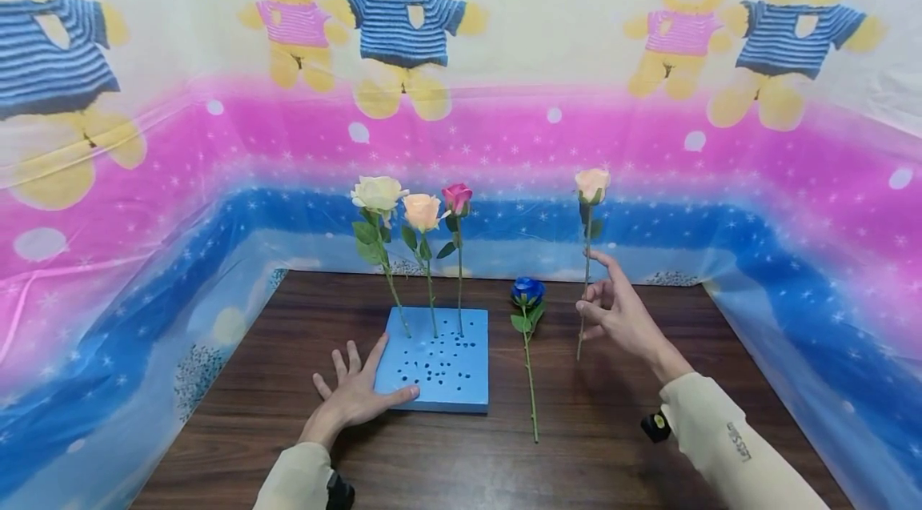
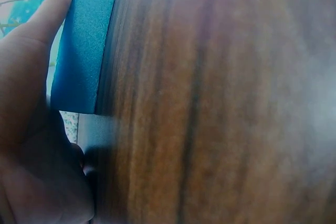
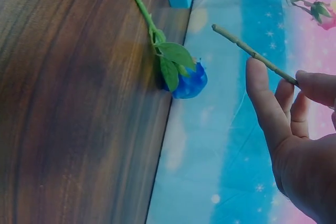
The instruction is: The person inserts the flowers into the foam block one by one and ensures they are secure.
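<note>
My right hand pinches the stem of a pale pink rose, held upright above the table; in the right wrist view the stem's lower end sticks out past the fingers. My left hand rests with spread fingers against the left side of a blue foam block, its thumb on the front edge. Three roses stand in the block's back part: a white rose, a peach rose and a deep pink rose. Many small holes dot the block's top. A blue rose lies between block and right hand.
The dark wood table carries everything. A printed cloth with bears and snowflakes hangs around its back and sides. The blue rose's stem points toward the table's front.
</note>
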Demonstrator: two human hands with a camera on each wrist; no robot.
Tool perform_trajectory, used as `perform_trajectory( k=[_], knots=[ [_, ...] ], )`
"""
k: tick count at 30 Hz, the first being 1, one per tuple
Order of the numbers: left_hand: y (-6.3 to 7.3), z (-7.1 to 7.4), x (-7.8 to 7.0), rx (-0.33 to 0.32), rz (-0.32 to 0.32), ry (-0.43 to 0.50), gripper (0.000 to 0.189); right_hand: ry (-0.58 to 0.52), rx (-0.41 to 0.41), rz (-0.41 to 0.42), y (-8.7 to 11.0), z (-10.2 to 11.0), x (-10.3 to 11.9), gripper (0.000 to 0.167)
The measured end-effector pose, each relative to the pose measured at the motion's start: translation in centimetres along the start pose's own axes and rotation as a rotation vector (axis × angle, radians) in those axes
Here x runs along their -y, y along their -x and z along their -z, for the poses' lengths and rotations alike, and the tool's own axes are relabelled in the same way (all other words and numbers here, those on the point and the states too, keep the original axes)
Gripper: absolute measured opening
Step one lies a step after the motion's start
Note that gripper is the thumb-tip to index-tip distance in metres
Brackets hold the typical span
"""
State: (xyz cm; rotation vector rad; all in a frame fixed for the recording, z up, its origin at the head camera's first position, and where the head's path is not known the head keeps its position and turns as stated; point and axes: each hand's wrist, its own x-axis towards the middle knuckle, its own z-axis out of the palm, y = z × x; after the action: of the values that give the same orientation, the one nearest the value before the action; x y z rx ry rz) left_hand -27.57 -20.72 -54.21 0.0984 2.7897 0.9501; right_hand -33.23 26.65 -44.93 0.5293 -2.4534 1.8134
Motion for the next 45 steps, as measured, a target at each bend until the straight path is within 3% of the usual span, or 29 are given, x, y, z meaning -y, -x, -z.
perform_trajectory(
  k=[14, 24, 35, 45],
  knots=[
    [-0.3, 0.1, 0.0, -0.007, -0.002, 0.005, 0.125, 0.035, -0.071, 0.171, -0.9, -0.6, 1.7, 0.091],
    [0.0, 0.1, -0.1, -0.008, 0.002, 0.002, 0.124, 0.021, -0.065, 0.241, -1.5, -1.7, 2.6, 0.092],
    [-0.2, 0.0, 0.1, -0.014, -0.004, 0.005, 0.124, -0.004, -0.012, 0.26, -2.8, -4.5, 4.0, 0.09],
    [-0.9, -0.9, 1.4, -0.03, -0.031, 0.021, 0.127, -0.038, 0.064, 0.278, -3.8, -7.9, 5.0, 0.087]
  ],
)
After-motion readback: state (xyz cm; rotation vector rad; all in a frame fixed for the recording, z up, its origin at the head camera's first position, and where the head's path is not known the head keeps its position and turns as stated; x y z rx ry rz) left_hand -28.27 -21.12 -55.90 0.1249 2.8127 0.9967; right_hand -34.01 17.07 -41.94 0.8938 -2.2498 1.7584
